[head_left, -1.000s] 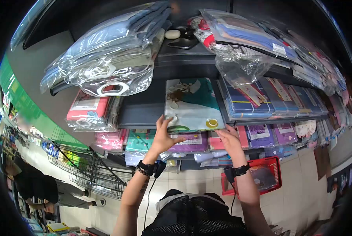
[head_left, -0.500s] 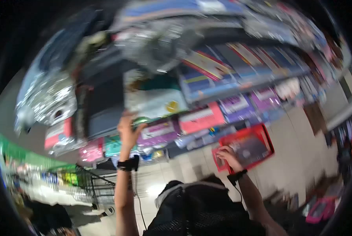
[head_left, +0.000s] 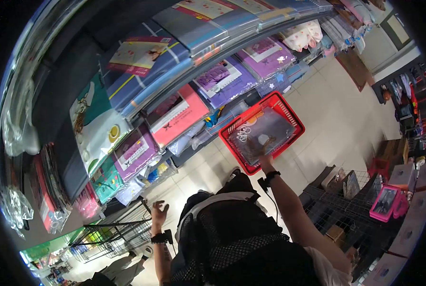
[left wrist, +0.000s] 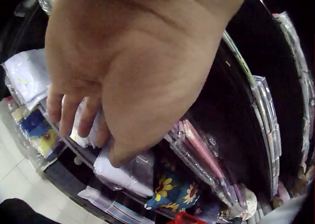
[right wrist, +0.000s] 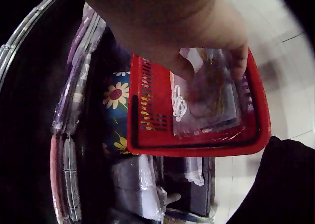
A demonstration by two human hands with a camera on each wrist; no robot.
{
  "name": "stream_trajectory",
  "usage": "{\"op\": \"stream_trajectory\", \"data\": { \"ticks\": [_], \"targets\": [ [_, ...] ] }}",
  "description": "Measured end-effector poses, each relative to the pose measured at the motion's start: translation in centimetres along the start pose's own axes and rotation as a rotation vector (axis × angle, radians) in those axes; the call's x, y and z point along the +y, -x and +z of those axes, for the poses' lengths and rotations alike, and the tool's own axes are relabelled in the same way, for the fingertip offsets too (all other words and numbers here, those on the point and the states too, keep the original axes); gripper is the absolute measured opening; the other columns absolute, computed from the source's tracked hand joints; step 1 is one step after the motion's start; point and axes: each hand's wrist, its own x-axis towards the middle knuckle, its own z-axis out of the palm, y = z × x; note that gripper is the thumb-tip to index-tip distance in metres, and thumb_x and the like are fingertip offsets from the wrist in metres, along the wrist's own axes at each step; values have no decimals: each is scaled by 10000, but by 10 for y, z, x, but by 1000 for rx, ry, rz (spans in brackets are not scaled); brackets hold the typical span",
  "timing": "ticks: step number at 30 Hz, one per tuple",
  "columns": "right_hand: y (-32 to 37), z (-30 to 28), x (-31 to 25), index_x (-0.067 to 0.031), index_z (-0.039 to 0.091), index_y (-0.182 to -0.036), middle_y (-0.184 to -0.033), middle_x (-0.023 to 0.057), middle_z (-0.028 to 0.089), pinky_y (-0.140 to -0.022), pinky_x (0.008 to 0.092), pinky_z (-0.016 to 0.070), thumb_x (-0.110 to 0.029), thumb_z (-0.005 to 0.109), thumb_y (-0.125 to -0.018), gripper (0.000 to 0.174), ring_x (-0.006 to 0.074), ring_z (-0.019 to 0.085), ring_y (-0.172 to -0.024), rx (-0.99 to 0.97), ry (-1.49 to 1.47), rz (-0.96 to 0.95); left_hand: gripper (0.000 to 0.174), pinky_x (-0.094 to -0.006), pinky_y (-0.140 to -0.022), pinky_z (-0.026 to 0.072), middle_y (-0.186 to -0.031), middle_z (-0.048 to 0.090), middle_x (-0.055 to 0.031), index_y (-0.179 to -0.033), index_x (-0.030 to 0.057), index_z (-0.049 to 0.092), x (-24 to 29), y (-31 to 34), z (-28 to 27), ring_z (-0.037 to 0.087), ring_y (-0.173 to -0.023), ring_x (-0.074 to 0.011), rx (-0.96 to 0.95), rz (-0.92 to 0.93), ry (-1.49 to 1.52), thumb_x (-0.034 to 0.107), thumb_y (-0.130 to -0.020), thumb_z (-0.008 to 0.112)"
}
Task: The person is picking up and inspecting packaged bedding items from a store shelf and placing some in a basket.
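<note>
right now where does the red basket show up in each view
Right wrist: red basket, right of centre.
Left wrist: only a red bit at the bottom edge.
Head: right of centre, on the floor.
Shared landmark: blue flowered packet beside it, just a small blue and yellow patch in the head view.

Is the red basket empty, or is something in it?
Not empty: a clear-wrapped package lies inside the red basket, beneath the right hand.
</note>
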Motion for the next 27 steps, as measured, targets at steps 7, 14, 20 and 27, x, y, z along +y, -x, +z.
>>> {"op": "stream_trajectory", "data": {
  "ticks": [7,14,20,27],
  "targets": [
    [60,8,-89,-39,675,-940,-929,141,684,-730,424,510,-270,653,-774,286,283,651,-784,-29,510,-188,350,-396,-827,523,-1088,624,-192,-1113,-2,605,12,24,15,643,-985,-340,-36,-185,94,194,-841,706],
    [97,10,-124,-132,686,-980,-864,151,669,-703,432,503,-222,631,-807,203,322,663,-805,-68,1101,-521,352,-382,-813,522,-1112,635,-183,-1112,-5,600,27,23,9,650,-975,-313,-44,-210,109,210,-852,700],
    [46,-2,-65,-104,661,-954,-850,157,659,-666,409,496,-73,699,-738,222,266,648,-779,-44,699,-793,336,-361,-763,525,-1102,652,-150,-1124,10,605,39,6,5,659,-964,-266,-67,-171,131,190,-858,700],
    [48,-18,-101,-103,631,-910,-780,-3,593,-645,273,452,-235,601,-894,136,140,550,-683,-306,-647,-63,328,-343,-746,526,-1078,657,-138,-1111,25,617,57,-31,3,667,-929,-258,-158,-28,75,181,-841,720]
  ]
}}
